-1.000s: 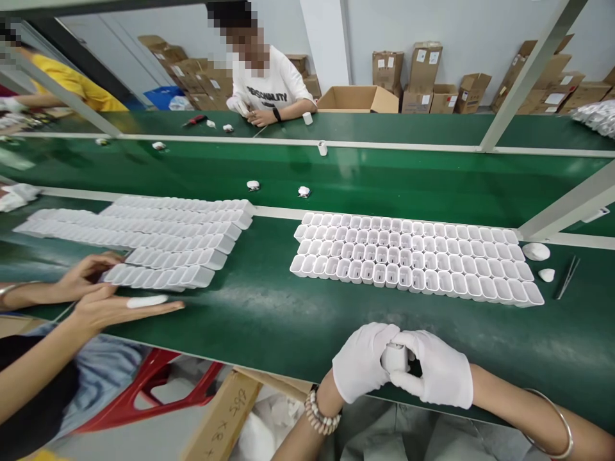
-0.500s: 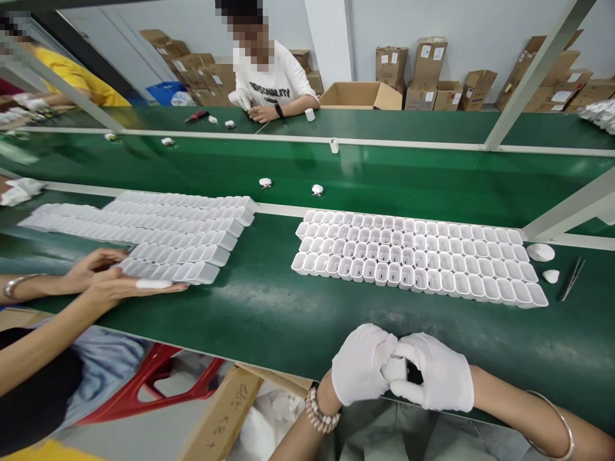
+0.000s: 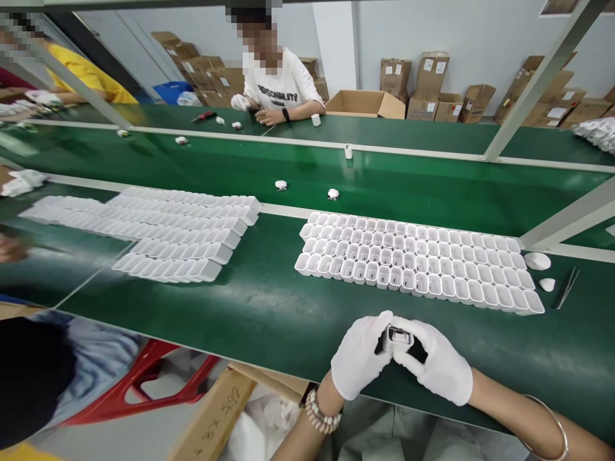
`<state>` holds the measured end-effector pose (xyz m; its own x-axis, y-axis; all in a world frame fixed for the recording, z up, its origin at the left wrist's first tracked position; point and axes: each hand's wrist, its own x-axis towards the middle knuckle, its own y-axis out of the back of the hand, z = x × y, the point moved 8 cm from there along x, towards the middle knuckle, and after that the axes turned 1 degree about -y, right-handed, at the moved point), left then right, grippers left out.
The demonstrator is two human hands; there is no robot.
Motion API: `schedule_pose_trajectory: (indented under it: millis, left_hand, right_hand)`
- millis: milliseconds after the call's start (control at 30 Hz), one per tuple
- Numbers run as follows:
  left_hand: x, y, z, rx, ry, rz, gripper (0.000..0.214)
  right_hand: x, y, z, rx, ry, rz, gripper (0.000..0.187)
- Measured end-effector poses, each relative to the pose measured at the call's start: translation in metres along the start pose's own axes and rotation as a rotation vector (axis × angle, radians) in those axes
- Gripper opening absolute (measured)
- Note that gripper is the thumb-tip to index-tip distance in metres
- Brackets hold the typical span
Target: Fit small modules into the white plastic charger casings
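Both my hands wear white gloves and meet near the front edge of the green bench. My left hand (image 3: 358, 362) and my right hand (image 3: 439, 368) are closed together around a small white plastic housing (image 3: 398, 337), its open end turned up toward me. Just beyond my hands lie rows of white plastic housings (image 3: 418, 269) packed side by side, open ends up.
A second block of white housings (image 3: 168, 227) lies at the left. White caps (image 3: 537, 260) and tweezers (image 3: 567, 288) rest at the right. Small parts (image 3: 332, 193) ride the green conveyor (image 3: 432, 186). A person in a white shirt (image 3: 281, 86) sits opposite. Metal frame posts (image 3: 571, 214) stand at right.
The neighbour's two hands at the left have pulled back out of view from the left block. My hands turned the housing so its open end shows, and rose slightly.
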<state>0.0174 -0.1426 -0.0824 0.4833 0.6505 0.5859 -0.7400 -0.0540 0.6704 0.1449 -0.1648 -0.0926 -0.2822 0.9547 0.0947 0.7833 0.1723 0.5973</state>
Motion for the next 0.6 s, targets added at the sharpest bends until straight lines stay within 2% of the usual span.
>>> schedule_pose_trajectory:
  millis: [133, 200, 267, 333, 400, 467, 500, 533, 600]
  left_hand:
    - [-0.003, 0.002, -0.003, -0.016, 0.027, -0.005, 0.049]
    - [-0.005, 0.009, -0.008, -0.004, 0.053, -0.022, 0.045]
    - [-0.004, 0.024, -0.019, 0.031, 0.091, -0.018, 0.041]
    - [0.002, 0.050, -0.038, 0.094, 0.134, 0.015, 0.037]
    - [0.013, 0.081, -0.071, 0.171, 0.221, 0.041, 0.032]
    - [0.024, 0.107, -0.119, 0.224, 0.413, 0.009, 0.029]
    - [0.028, 0.117, -0.147, 0.252, 0.552, -0.025, 0.031]
    - [0.035, 0.126, -0.169, 0.272, 0.602, -0.019, 0.035]
    - [0.051, 0.129, -0.202, 0.280, 0.627, -0.050, 0.039]
  right_hand:
    - [0.000, 0.006, 0.009, 0.035, -0.080, 0.073, 0.038]
    - [-0.002, 0.007, 0.018, 0.039, -0.143, 0.095, 0.035]
    - [-0.004, 0.009, 0.031, 0.053, -0.247, 0.105, 0.037]
    - [-0.005, 0.014, 0.043, 0.084, -0.353, 0.121, 0.042]
    - [-0.004, 0.026, 0.047, 0.103, -0.424, 0.140, 0.047]
    - [0.002, 0.046, 0.043, 0.078, -0.460, 0.178, 0.050]
    - [0.009, 0.059, 0.037, 0.045, -0.453, 0.213, 0.051]
    - [0.019, 0.074, 0.028, 0.001, -0.427, 0.253, 0.052]
    - [0.048, 0.102, 0.009, -0.111, -0.337, 0.325, 0.054]
